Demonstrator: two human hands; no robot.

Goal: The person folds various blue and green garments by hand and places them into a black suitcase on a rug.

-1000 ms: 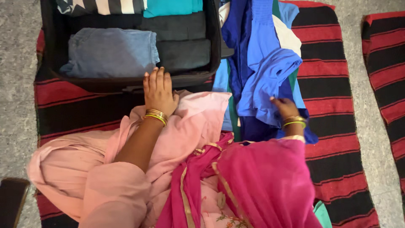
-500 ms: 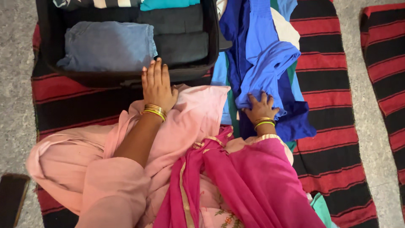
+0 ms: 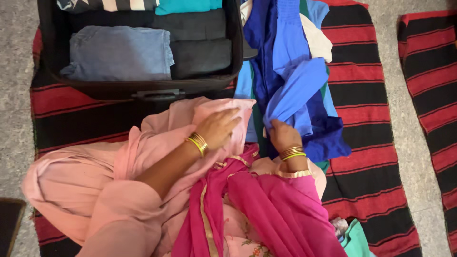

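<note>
The blue garment (image 3: 297, 90) lies right of centre on the red-and-black striped mat (image 3: 366, 157), its long axis running near to far, the bunched lower end towards the person. The right hand (image 3: 284, 135) has its grip clamped on that bunched end. The left hand (image 3: 220, 127) rests flat, fingers spread, on pink cloth (image 3: 157, 143) over the lap; it seems to grasp nothing, though its palm is hidden. Far left, the open black suitcase (image 3: 143, 88) already holds folded grey-blue jeans (image 3: 119, 52) and dark folded pieces (image 3: 200, 57); the blue garment and the pile under it remain unpacked.
</note>
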